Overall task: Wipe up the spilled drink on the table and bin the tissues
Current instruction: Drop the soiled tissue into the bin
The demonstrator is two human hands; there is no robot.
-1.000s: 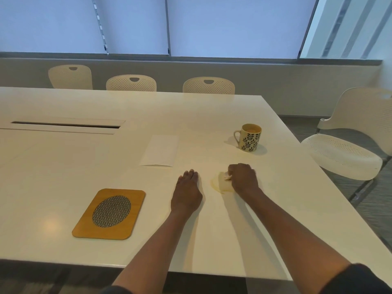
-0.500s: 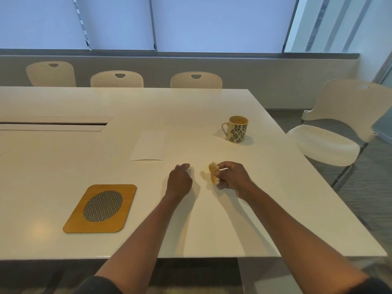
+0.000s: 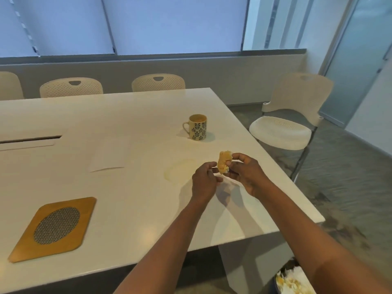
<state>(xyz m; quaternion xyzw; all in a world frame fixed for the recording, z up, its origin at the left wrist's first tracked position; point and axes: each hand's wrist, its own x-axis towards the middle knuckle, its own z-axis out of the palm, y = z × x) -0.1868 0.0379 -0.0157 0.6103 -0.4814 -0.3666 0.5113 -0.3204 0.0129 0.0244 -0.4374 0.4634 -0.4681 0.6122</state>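
A crumpled tissue (image 3: 223, 161), soaked yellow, is held above the white table (image 3: 135, 209) between both hands. My right hand (image 3: 246, 172) pinches its right side with thumb and fingers. My left hand (image 3: 204, 181) touches its lower left edge with curled fingers. A faint yellowish spill mark (image 3: 179, 169) remains on the table just left of the hands. A clean white tissue (image 3: 107, 159) lies flat further left. A bin (image 3: 294, 281) holding used, stained tissues shows on the floor at the bottom right, partly hidden by my right arm.
A leaf-patterned mug (image 3: 198, 127) with drink in it stands behind the hands. A wooden mat (image 3: 56, 229) with a mesh oval lies at the front left. A white chair (image 3: 290, 122) stands right of the table; others line the far side.
My right hand lifted the soaked tissue off the spill and raised it. My left hand left the table and came up to the tissue. The view turned right, revealing the bin.
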